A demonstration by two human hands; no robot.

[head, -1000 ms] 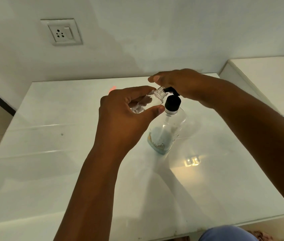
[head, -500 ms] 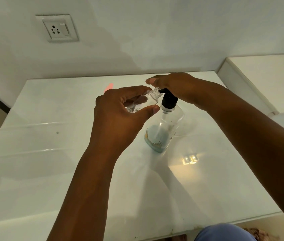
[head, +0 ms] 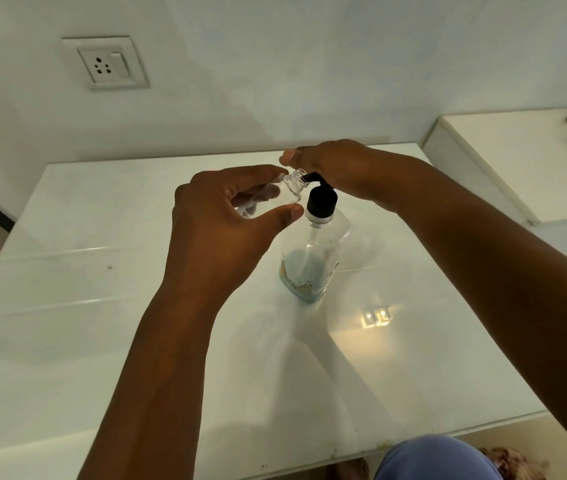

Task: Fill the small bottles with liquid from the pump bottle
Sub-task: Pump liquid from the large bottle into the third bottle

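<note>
Now left hand (head: 219, 233) grips small clear glass bottle (head: 275, 197), tilted, mouth at black pump nozzle; right hand (head: 337, 168) presses clear pump bottle (head: 313, 258) head, fingers w/ no visible curl, on white desk (head: 102, 341).

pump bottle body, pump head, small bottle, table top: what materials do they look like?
Pump bottle: clear glass or hard plastic; see-through, with glints, can't say which.
Pump head: black plastic by the look, matte, above a silvery collar.
Small bottle, held by the left hand: clear, threaded neck, glass or plastic.
Table: glossy white, glass or laminate; it mirrors a light.
</note>
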